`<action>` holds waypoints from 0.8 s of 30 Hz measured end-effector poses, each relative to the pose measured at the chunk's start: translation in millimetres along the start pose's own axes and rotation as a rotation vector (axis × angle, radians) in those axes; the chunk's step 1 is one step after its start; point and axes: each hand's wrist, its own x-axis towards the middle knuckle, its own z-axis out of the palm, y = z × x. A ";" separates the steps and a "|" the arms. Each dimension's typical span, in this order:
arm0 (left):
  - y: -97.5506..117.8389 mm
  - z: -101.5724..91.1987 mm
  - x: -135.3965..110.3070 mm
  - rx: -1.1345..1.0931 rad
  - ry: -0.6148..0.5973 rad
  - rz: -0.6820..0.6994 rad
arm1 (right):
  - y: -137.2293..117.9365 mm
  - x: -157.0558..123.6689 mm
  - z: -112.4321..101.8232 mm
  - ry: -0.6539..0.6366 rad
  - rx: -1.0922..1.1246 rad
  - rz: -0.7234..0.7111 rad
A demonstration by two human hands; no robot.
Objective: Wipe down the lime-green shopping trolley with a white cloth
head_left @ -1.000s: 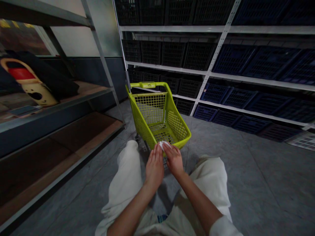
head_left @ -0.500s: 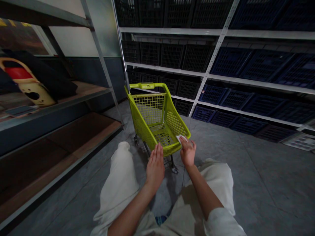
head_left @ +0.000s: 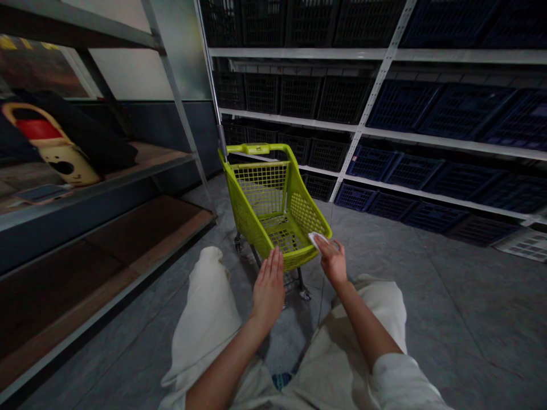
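A small lime-green shopping cart [head_left: 265,188] with a mesh basket stands on the grey floor in front of me. My right hand [head_left: 332,259] presses a small white cloth [head_left: 317,238] against the cart's near right rim corner. My left hand [head_left: 269,286] rests with flat, straight fingers against the cart's near front wall. My knees in light trousers frame the cart from below.
Metal shelving [head_left: 371,91] with dark and blue plastic crates lines the back wall. On the left a wooden-decked rack [head_left: 128,171] holds a cream and red bag-like object [head_left: 55,154] and dark items. Grey tiled floor spreads to the right.
My right hand with the white cloth slid from the middle of the cart's front rim to its right corner. The left hand stayed on the front wall.
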 end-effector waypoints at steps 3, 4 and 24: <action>2.6 1.3 0.3 -0.009 0.007 0.008 | 21.0 -0.7 -0.5 0.040 -0.043 0.096; 4.0 1.9 0.5 -0.013 0.013 0.008 | 19.3 -1.2 0.1 0.056 -0.046 0.119; 3.0 1.9 0.1 -0.016 0.012 0.007 | 23.9 1.6 -8.9 -0.014 -0.085 0.005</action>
